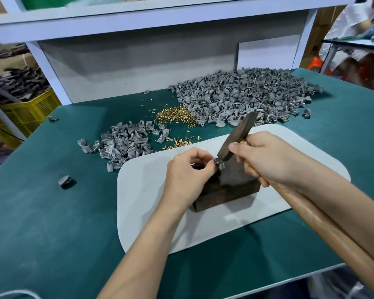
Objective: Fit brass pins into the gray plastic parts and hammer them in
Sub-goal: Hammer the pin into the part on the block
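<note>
Green matting covers the table, which stands under a pale shelf frame. A white pad is laid across its near side, and a dark block is set on the pad. At the top edge of that block a gray part is pinched by the fingertips of the left hand. A hammer is gripped by the right hand, whose fingers are wrapped round the wooden handle right up under the head. The face of the head is set on, or just above, the gray part; which of the two cannot be told. Whether a brass pin is seated in the part is too small to make out. Further back, a big heap of gray parts is spread beside a heap of brass pins, and a smaller pile of parts lies to the left.

The step in hand is judged to be the driving of a pin. For it to be done well, the part should be pressed flat and steady on the block, the pin set upright, and the fingertips drawn clear of the hammer face. Short, square taps are suited to so close a grip. A slanted blow would likely bend the pin or kick the part off the block.
</note>
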Demonstrator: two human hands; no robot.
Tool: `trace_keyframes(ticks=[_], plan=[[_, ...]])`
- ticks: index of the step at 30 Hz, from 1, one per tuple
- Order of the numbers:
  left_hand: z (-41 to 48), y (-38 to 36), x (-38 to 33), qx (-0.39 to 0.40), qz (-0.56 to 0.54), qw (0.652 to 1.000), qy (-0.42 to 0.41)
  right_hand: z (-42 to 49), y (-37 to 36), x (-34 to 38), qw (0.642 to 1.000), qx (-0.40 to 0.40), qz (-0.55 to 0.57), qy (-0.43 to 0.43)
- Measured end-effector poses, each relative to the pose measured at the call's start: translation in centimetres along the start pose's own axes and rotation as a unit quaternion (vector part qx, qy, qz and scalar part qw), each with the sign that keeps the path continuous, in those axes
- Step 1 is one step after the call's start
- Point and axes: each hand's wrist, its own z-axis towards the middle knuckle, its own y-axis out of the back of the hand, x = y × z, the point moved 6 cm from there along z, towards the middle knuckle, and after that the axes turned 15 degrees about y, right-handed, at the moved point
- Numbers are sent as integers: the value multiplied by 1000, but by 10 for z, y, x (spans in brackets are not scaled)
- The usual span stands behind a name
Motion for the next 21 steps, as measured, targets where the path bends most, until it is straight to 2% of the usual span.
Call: trace_keyframes(ticks=[3, 6, 12, 21], plan=[[-1, -4, 0, 29, 24, 999, -12, 1, 1, -1, 998, 6, -56, -2], [-1, -5, 1, 24, 47, 998, -15, 0, 3, 4, 994, 9, -110, -3], [0, -6, 2, 41, 29, 999, 4, -3, 4, 26, 971, 31, -234, 23], [1, -7, 3, 44, 31, 998, 11, -4, -3, 28, 965, 58, -257, 4]])
